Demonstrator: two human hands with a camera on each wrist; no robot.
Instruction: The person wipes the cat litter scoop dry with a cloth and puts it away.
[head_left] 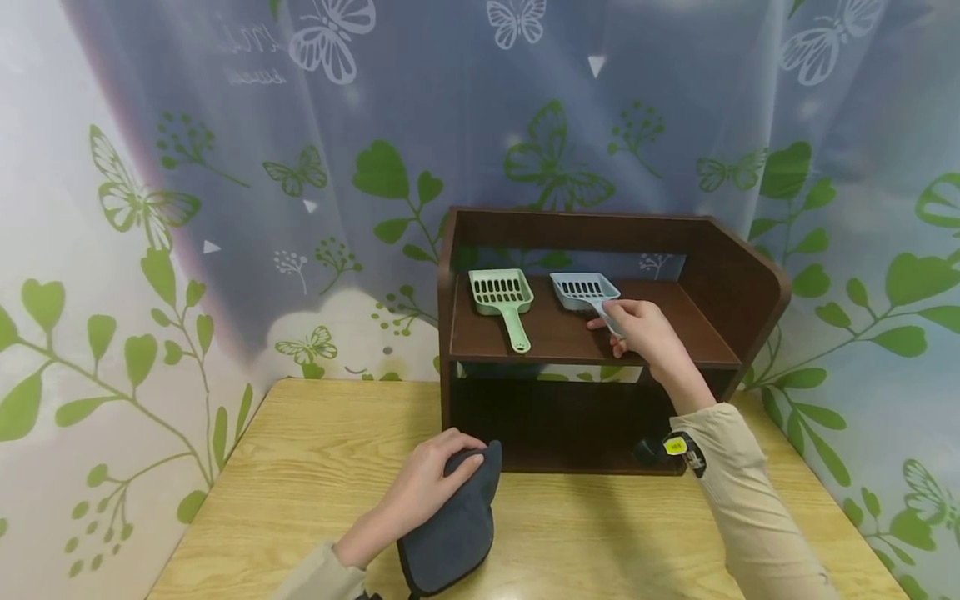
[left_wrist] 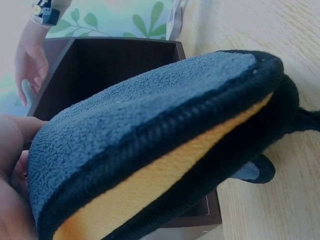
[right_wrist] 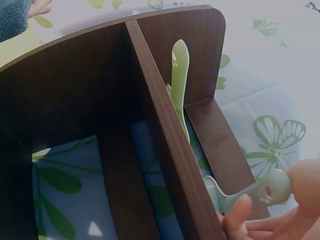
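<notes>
My right hand (head_left: 647, 329) pinches the handle of a pale blue litter scoop (head_left: 573, 302) at the right part of the upper shelf. In the right wrist view, thumb and fingers are at the blue scoop's handle (right_wrist: 257, 194). Left of it on the same shelf lies a green litter scoop (head_left: 513, 321), handle toward the front edge. My left hand (head_left: 431, 477) grips a folded dark grey-blue cloth (head_left: 453, 542) just above the table, before the shelf unit. The left wrist view shows the cloth's yellow inner side (left_wrist: 150, 185) and black edging.
A dark brown two-level shelf unit (head_left: 750, 275) stands on the wooden table (head_left: 330, 442), its side panels rising past the upper shelf. Behind hangs a curtain (head_left: 420, 100) printed with leaves and butterflies. A small black item (head_left: 647, 452) is inside the lower compartment, at the right.
</notes>
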